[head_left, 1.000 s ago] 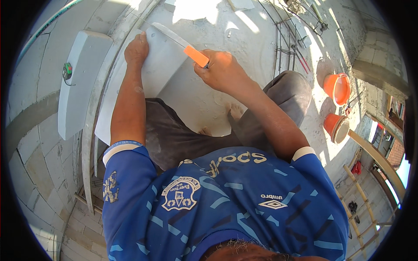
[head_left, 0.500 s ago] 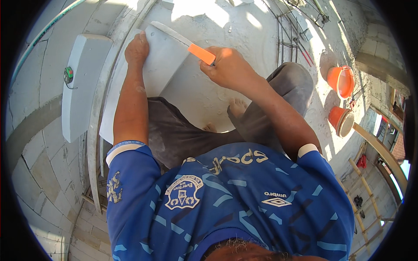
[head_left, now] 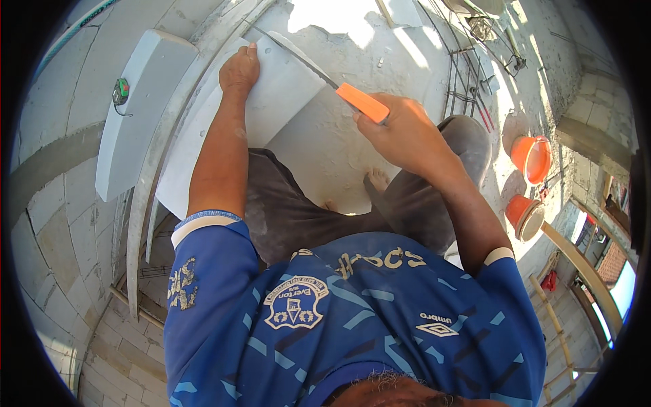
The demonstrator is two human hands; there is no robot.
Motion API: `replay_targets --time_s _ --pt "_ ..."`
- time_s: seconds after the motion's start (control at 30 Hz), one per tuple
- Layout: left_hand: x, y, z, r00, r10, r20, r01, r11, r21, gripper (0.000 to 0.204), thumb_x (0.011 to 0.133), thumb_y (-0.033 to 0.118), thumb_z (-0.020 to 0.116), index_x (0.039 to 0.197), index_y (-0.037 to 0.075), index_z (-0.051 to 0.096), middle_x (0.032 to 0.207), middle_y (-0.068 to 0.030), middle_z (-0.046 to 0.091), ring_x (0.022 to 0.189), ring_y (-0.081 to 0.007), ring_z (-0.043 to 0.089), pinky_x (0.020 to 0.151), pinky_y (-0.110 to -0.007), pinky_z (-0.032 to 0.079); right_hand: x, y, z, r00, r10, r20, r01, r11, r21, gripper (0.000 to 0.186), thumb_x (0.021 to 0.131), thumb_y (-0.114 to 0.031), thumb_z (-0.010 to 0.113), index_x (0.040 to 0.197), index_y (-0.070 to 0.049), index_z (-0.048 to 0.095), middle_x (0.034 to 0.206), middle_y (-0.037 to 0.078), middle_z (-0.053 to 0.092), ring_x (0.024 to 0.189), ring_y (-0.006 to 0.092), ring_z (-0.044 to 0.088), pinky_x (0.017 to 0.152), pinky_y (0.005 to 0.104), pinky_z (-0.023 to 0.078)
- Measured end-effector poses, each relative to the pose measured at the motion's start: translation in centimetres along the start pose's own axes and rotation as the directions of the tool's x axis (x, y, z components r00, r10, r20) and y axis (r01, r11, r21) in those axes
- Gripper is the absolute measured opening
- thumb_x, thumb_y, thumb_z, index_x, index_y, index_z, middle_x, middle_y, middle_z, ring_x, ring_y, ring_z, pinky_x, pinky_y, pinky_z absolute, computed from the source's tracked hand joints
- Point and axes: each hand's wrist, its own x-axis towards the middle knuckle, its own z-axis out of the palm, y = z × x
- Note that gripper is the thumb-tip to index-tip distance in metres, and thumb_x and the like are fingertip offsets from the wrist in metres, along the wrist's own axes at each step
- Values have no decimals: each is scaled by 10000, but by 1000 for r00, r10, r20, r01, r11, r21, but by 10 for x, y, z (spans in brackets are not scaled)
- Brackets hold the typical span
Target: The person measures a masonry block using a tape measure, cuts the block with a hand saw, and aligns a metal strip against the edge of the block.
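Observation:
A pale grey-white building block lies in front of me, to the left of my legs. My left hand is closed on its upper surface near the far end, fingers at the edge. In my right hand is a hand saw, its orange handle gripped in closed fingers. The thin saw blade slants up and left across the block's far end, just beyond my left hand. From this view I cannot tell how deep the blade sits in the block.
Another pale block at left carries a green tape measure. A curved concrete edge runs beside it. Right of my knee stand two orange buckets, with steel rebar farther off. Bamboo poles lean at lower right.
My right hand has drawn the saw back to the right, away from my left hand. The left hand stays on the block. The whole view has shifted slightly.

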Motion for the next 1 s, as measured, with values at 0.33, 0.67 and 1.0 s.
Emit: replay_targets --time_s 0.33,0.67,1.0 --pt "1 15 -2 1000 8 -12 -7 1000 13 593 1056 489 254 1135 79 676 1093 -207 718 1039 -406 670 904 -508 507 61 -5 1 979 159 130 -163 986 21 259 896 -226 629 842 26 662 753 218 687 695 397 680 692 470 542" --pt "-7 6 -11 1000 -20 -23 21 999 29 590 1056 488 259 1130 78 677 1095 -222 716 1043 -412 672 912 -509 505 10 11 -3 996 34 86 -32 999 -18 313 920 -227 611 1134 -17 703 813 179 709 689 311 676 687 394 524" --pt "-11 -8 -22 998 -47 -34 48 999 22 594 1056 500 266 1130 82 682 1093 -217 718 1042 -398 676 912 -497 512 -62 20 -11 998 50 -40 -42 980 194 220 904 -209 625 950 -4 688 736 208 674 721 415 679 693 470 541"
